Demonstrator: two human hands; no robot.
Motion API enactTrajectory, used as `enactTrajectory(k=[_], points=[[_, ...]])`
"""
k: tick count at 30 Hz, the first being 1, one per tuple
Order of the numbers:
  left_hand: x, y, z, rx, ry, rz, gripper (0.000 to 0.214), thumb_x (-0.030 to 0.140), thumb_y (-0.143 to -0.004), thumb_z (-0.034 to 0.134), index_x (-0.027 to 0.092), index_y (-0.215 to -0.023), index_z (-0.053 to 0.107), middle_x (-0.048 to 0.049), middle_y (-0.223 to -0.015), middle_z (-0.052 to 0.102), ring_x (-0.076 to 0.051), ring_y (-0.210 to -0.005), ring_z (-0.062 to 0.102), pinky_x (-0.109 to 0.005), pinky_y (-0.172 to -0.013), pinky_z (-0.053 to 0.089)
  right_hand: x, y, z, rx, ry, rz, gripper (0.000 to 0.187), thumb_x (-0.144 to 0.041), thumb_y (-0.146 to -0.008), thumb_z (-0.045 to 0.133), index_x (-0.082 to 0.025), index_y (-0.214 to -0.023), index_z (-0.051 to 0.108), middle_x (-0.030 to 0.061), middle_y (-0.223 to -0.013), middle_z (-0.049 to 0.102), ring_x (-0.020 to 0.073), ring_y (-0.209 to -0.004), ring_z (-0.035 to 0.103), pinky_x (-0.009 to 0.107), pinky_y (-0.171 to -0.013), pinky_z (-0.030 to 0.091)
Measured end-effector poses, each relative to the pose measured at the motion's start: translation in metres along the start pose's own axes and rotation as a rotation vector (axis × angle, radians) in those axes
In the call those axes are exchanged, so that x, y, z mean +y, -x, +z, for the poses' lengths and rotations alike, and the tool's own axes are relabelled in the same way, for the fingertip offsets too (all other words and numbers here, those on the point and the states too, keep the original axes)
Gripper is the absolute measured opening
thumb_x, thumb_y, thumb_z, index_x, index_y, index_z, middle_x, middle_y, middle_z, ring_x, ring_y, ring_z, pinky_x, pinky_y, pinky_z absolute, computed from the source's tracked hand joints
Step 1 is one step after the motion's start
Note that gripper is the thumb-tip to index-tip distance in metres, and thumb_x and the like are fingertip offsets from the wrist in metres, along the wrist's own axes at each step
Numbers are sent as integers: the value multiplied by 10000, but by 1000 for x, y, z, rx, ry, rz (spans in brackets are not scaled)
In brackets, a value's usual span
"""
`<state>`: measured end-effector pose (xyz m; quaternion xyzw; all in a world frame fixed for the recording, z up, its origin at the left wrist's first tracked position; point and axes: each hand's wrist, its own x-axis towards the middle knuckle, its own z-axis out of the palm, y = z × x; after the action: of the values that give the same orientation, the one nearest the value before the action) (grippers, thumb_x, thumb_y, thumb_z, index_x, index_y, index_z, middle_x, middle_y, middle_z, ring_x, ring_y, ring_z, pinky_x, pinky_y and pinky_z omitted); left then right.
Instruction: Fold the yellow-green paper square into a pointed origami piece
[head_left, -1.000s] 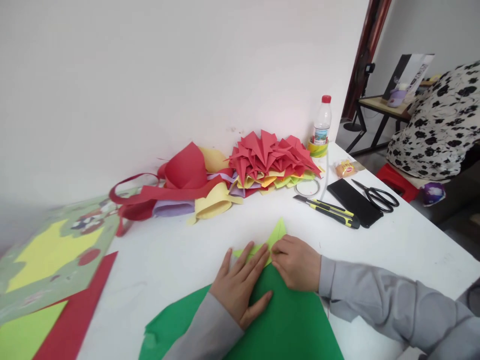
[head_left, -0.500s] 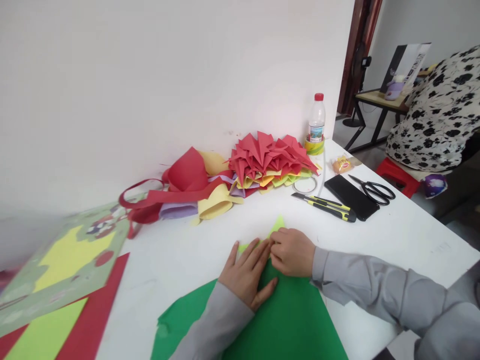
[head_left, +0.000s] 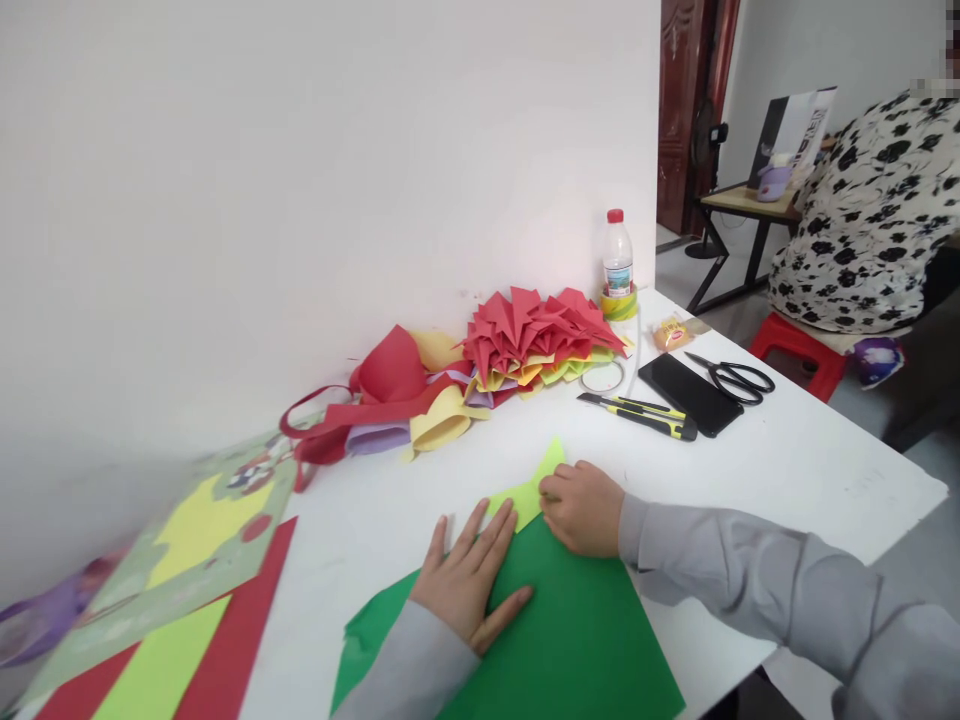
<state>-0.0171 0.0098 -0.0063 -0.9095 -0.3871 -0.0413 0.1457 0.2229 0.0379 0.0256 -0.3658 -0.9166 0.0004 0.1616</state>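
A dark green paper sheet (head_left: 570,640) lies on the white table (head_left: 795,470) in front of me. On its far tip sits a small light green folded piece (head_left: 536,485). My left hand (head_left: 469,580) lies flat with fingers spread, pressing the dark green sheet and touching the light green piece's left edge. My right hand (head_left: 581,508) is curled, its fingertips pressing down on the right part of the light green piece.
A pile of red, yellow and purple folded papers (head_left: 525,340) lies by the wall. A utility knife (head_left: 637,412), black phone (head_left: 686,392), scissors (head_left: 735,376), tape ring (head_left: 604,376) and bottle (head_left: 617,260) sit at right. Coloured sheets (head_left: 187,610) lie left. A person in a floral top (head_left: 870,220) sits beyond.
My left hand slid slightly left and back, uncovering more of the light green piece. My right hand stayed pressed on it. The view shifted right.
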Motion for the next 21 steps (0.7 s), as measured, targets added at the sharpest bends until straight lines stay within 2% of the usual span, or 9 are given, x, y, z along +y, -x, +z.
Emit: enactTrajectory(k=[3, 5, 8, 10, 13, 17, 21], points=[[9, 0, 2, 47, 15, 39, 757, 627, -953, 276, 131, -1524, 269, -143, -1483, 481, -335, -1381, 400, -547, -1164, 107, 2, 0, 3, 16, -3, -9, 185, -236, -926, 543, -131, -840, 669, 92, -936, 652, 219, -867, 550, 356, -661, 375], [13, -2, 5, 93, 20, 58, 744, 609, -963, 257, 110, -1514, 281, -146, -1468, 500, -327, -1360, 425, -516, -1141, 181, 5, 2, 5, 30, -8, -20, 186, -269, -931, 552, -138, -889, 677, 89, -963, 664, 216, -889, 559, 357, -678, 376], [20, -4, 3, 184, 13, 76, 705, 602, -961, 281, 88, -1420, 433, -154, -1399, 571, -340, -1244, 519, -491, -1028, 340, 15, 5, 4, 54, -23, -24, 209, -315, -934, 560, -158, -998, 683, 84, -1022, 684, 212, -920, 574, 367, -722, 378], [26, -4, -2, 213, 29, 38, 657, 584, -959, 321, 85, -1337, 521, -165, -1350, 604, -342, -1131, 573, -469, -911, 430, 23, 8, 2, 83, -40, -13, 232, -321, -922, 568, -162, -1050, 680, 79, -1019, 696, 211, -912, 586, 378, -746, 371], [33, -2, -14, 222, 101, -31, 542, 491, -979, 350, 90, -1267, 572, -180, -1279, 638, -318, -1006, 603, -446, -794, 493, 36, 13, -3, 154, -88, -47, 332, -430, -824, 672, -158, -1015, 688, 86, -972, 704, 228, -891, 589, 391, -765, 357], [25, -9, -21, 358, 328, 7, 305, 251, -975, 401, 142, -1159, 618, -147, -1091, 694, -256, -834, 614, -385, -677, 522, 44, 17, -9, 150, -90, -52, 438, -483, -745, 727, -160, -1038, 679, 108, -1006, 701, 256, -912, 584, 405, -790, 356], [12, -33, -16, 413, 457, 87, 317, 127, -974, 319, 156, -1060, 622, -128, -994, 681, -218, -846, 607, -340, -704, 554, 44, 18, -17, 152, -126, 45, 399, -443, -756, 732, -169, -1041, 683, 109, -1013, 693, 257, -916, 598, 399, -796, 401]])
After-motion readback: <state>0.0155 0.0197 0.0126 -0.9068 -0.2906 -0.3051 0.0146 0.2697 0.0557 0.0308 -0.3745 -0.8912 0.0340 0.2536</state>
